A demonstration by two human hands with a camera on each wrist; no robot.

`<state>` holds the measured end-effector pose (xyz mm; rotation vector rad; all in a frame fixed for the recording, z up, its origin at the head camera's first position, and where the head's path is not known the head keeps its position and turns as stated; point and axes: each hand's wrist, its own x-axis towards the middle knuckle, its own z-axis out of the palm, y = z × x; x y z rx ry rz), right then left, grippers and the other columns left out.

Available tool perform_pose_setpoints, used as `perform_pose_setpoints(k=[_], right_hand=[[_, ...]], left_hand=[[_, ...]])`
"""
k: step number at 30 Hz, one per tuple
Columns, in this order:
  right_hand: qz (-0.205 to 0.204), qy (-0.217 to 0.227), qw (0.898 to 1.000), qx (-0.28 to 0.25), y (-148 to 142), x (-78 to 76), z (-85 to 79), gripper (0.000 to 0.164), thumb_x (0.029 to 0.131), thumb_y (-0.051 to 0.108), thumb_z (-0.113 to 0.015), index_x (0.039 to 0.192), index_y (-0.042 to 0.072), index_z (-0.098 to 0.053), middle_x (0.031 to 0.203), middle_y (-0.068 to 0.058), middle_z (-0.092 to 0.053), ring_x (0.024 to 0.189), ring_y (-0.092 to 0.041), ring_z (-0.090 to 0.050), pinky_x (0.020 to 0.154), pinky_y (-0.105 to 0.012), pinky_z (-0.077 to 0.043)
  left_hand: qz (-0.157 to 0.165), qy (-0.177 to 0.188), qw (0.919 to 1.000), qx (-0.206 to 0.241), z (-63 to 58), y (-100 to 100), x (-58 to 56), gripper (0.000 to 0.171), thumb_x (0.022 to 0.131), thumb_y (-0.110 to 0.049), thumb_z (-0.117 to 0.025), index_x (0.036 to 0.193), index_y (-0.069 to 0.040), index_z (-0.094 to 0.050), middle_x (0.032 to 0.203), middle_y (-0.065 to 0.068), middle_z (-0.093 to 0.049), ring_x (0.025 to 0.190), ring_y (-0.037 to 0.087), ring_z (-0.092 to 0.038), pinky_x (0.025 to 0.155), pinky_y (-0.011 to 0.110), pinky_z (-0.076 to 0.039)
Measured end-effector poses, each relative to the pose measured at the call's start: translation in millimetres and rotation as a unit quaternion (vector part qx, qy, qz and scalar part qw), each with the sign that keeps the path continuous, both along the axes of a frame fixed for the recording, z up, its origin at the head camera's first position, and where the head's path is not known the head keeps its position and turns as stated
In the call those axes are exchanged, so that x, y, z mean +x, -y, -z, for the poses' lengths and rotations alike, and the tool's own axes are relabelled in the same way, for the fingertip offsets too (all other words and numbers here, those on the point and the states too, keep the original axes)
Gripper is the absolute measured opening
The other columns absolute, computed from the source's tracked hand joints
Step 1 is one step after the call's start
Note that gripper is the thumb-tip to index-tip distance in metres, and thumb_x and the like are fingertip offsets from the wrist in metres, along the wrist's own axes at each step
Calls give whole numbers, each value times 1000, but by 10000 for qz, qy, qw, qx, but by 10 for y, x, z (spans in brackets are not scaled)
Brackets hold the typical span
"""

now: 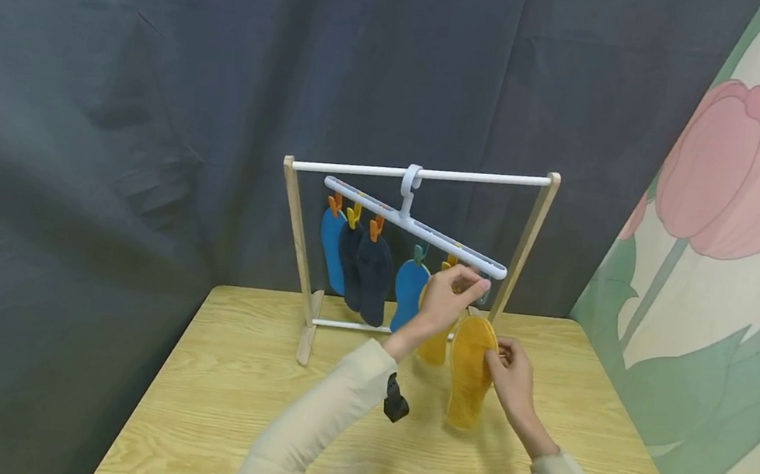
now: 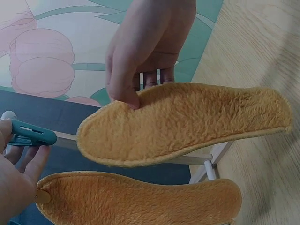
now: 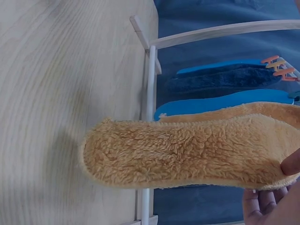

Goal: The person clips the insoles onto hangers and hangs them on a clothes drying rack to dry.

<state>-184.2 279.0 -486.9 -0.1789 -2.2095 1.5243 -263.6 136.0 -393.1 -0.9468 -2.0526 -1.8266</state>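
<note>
My right hand [image 1: 513, 379] pinches a fuzzy mustard-yellow insole [image 1: 468, 376] by its edge near the upper end, thumb on the pile. In the left wrist view my left hand [image 2: 21, 180] grips a teal clothespin [image 2: 33, 133], its fingers about the clip. That clip is at the low right end of a white hanger [image 1: 416, 227], with the held insole's top just below it in the head view. A second mustard insole [image 2: 140, 199] hangs beside it from a yellow clip [image 2: 43, 196]; my left hand partly hides it from the head camera.
The hanger slopes down rightward from the white bar of a wooden rack [image 1: 296, 235]. Blue insoles [image 1: 410, 294] and dark navy insoles [image 1: 373, 279] hang from coloured clips. The rack stands on a wooden table [image 1: 227, 407], with a dark curtain [image 1: 153, 125] behind and a tulip-painted wall [image 1: 721, 268] at right.
</note>
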Motion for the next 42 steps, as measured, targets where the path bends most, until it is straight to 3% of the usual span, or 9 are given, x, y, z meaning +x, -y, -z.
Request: perform_pose_setpoints(k=[14, 32, 42], right_hand=[[33, -63, 9998, -166, 41, 2, -88, 22, 94, -3, -54, 115, -10, -57, 98, -21, -61, 74, -5, -55, 64, -13, -47], [177, -147, 9993, -282, 33, -49, -142, 23, 92, -4, -55, 114, -10, -59, 91, -12, -64, 72, -1, -54, 61, -13, -46], [-1, -224, 9991, -368, 124, 121, -393, 22, 91, -7, -53, 111, -15, -59, 90, -19, -65, 71, -1, -54, 60, -14, -47]], left_hand=[[-70, 112, 9999, -97, -19, 19, 15, 18, 94, -23, -71, 98, -6, -74, 101, 3, -72, 86, 6, -65, 81, 21, -51], [88, 321, 9990, 292, -42, -13, 0, 17, 93, -19, -72, 99, -3, -75, 94, 5, -75, 81, 3, -67, 72, 23, -57], [58, 529, 9978, 400, -50, -39, -1, 18, 93, -17, -72, 100, -2, -76, 93, 5, -75, 79, 4, -68, 70, 24, -58]])
